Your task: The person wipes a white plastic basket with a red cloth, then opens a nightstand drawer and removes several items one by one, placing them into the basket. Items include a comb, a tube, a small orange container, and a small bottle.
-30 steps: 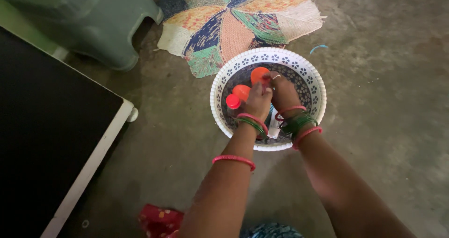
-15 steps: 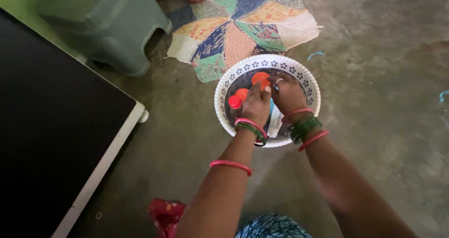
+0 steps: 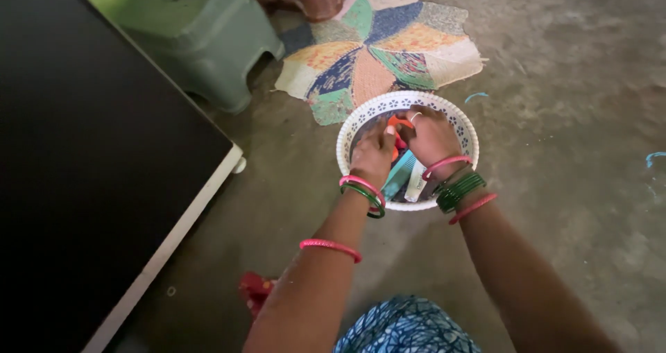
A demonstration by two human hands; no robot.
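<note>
Both hands are working inside the white basket (image 3: pixel 463 127) sitting on the concrete floor (image 3: pixel 569 82): left hand (image 3: pixel 374 156) and right hand (image 3: pixel 433 136) are closing around an orange-capped bottle (image 3: pixel 398 124). A patchwork mat (image 3: pixel 378 48) is lying just beyond.

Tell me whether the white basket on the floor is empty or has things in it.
Not empty. The white basket holds tubes lying flat and something orange; the left hand and right hand reach into it.

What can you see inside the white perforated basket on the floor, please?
Inside the white basket: both hands, left hand and right hand, an orange cap, a teal tube and a white tube. The hands cover whatever lies beneath them.
</note>
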